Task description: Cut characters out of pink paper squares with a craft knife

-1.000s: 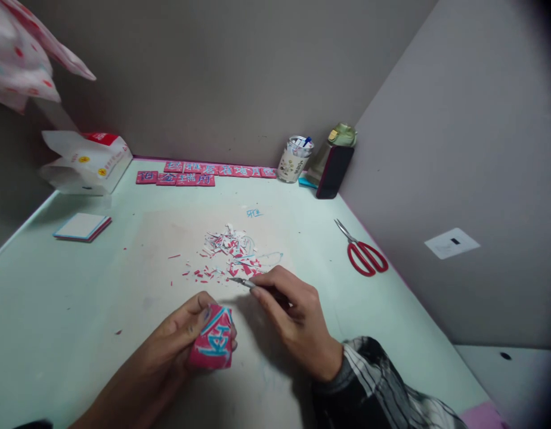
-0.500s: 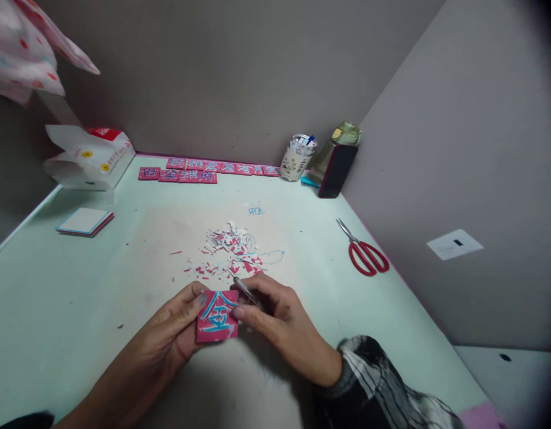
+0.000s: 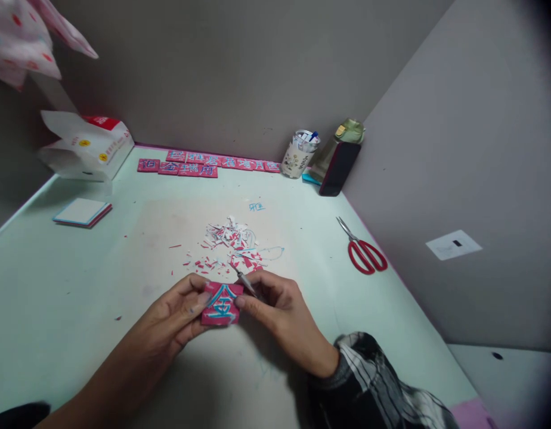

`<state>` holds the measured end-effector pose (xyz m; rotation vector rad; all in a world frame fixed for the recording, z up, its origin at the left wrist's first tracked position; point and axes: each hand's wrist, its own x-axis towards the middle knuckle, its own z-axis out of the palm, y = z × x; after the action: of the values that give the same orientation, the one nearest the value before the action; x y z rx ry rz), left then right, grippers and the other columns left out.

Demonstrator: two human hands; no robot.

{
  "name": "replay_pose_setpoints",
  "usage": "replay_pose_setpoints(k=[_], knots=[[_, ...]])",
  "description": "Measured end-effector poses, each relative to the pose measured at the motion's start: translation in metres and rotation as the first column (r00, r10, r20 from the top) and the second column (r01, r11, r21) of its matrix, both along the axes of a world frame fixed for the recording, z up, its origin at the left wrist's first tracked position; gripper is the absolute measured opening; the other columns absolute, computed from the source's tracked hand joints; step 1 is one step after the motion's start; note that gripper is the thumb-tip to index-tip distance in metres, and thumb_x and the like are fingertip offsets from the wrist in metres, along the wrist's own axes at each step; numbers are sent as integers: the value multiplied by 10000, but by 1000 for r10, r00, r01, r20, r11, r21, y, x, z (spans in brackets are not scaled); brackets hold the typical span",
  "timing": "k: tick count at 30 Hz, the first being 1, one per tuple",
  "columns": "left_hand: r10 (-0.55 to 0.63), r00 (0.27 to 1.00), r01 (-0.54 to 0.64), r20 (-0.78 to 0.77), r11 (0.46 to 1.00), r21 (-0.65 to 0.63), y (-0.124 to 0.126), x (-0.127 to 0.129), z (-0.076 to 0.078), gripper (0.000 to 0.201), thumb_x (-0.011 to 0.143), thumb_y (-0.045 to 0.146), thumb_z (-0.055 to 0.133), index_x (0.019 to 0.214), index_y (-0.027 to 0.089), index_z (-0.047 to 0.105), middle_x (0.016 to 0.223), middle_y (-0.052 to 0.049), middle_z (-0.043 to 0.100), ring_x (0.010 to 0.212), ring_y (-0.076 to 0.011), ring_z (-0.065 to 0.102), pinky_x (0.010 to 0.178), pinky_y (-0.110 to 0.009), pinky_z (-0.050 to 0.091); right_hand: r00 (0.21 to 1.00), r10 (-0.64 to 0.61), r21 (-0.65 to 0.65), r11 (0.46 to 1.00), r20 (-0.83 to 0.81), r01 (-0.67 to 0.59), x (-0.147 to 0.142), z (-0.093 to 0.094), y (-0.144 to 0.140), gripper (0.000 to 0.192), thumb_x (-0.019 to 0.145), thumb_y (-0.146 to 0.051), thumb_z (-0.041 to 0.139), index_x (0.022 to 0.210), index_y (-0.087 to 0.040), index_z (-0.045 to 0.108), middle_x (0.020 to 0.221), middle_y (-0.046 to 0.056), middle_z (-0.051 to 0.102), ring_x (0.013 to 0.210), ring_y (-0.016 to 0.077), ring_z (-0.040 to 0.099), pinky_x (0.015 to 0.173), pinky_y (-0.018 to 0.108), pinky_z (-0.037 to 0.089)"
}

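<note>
Between my hands is a small square red tile [image 3: 221,313] with a blue-and-white Chinese character on its face. My left hand [image 3: 179,313] pinches its left edge, thumb on the front. My right hand [image 3: 279,313] is closed around a slim metal craft knife [image 3: 245,282], blade pointing up and away to the left. That hand's thumb also touches the tile's right edge. Just beyond the tile lies a heap of red and white cut scraps [image 3: 231,235] on a beige board [image 3: 154,238].
Red-handled scissors [image 3: 365,255] lie on the right. Lettered red tiles [image 3: 207,170] line the back wall, beside a pen cup [image 3: 296,158], a dark phone [image 3: 339,168] and a green bottle [image 3: 349,130]. A stack of square pieces [image 3: 82,212] and a white paper box [image 3: 99,146] are left.
The tile has risen slightly, moved a little right and tipped back, with both hands still on it. The craft knife stays in my right hand. The camera view has shifted slightly.
</note>
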<state>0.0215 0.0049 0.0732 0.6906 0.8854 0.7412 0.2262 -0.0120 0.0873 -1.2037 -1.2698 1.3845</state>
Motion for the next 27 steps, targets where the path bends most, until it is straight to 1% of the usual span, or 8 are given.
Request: replay_pose_setpoints(k=[6,10,13,15,17,19,23,27], knots=[[11,996,-16,92,998,56,0,2,-20,371,807,369,914,1080,235,703,1072,-64,775,997,-225,735,956,-371,590,997,11,-42,999,-79,-14,3,1,5,239,876,-421,805,879,-202,707,748,-31,608,694,131,511,690,293,417],[70,995,-78,64,989,128,3,3,-32,435,793,339,921,1148,246,686,1109,-77,768,1011,-240,737,897,-347,595,999,46,16,999,16,-47,7,4,4,275,998,-465,664,908,-209,708,756,-18,601,659,125,476,628,278,419],[108,993,-114,45,978,172,5,1,-36,571,794,311,912,1299,271,648,1238,-106,746,1081,-278,738,922,-365,593,1000,16,12,1000,15,-16,10,2,4,292,1039,-462,607,1078,-199,727,830,7,647,653,115,496,582,260,424],[100,994,-104,33,976,190,5,-1,-37,619,802,296,901,1357,281,627,1310,-124,724,1111,-293,735,937,-370,588,998,-25,-23,999,-66,23,11,-1,4,346,1021,-434,647,1281,-210,693,871,15,680,641,107,527,552,242,432],[93,995,-96,22,976,198,5,-2,-36,628,807,290,896,1372,279,623,1344,-136,707,1138,-302,728,947,-368,582,988,-57,-64,997,-145,48,10,-4,5,433,996,-406,694,1393,-241,649,861,7,698,594,96,535,508,226,431],[102,995,-104,20,975,198,3,-2,-36,629,810,289,891,1378,275,621,1355,-141,700,1164,-309,721,973,-370,572,978,-74,-85,995,-195,58,9,-6,6,375,976,-388,726,1324,-250,703,873,13,722,563,88,549,483,219,444],[118,993,-117,6,975,186,1,0,-35,628,823,294,877,1391,268,610,1346,-143,697,1194,-313,710,1025,-388,550,958,-80,-104,993,-276,52,8,-6,6,171,964,-367,739,1023,-215,790,903,44,776,582,90,628,493,207,483],[120,993,-115,-14,973,199,1,1,-31,602,827,304,877,1368,270,617,1308,-134,698,1176,-299,711,1015,-379,556,941,-82,-136,990,-327,39,10,-4,7,170,961,-344,698,1012,-203,779,880,66,798,604,127,684,522,235,534]])
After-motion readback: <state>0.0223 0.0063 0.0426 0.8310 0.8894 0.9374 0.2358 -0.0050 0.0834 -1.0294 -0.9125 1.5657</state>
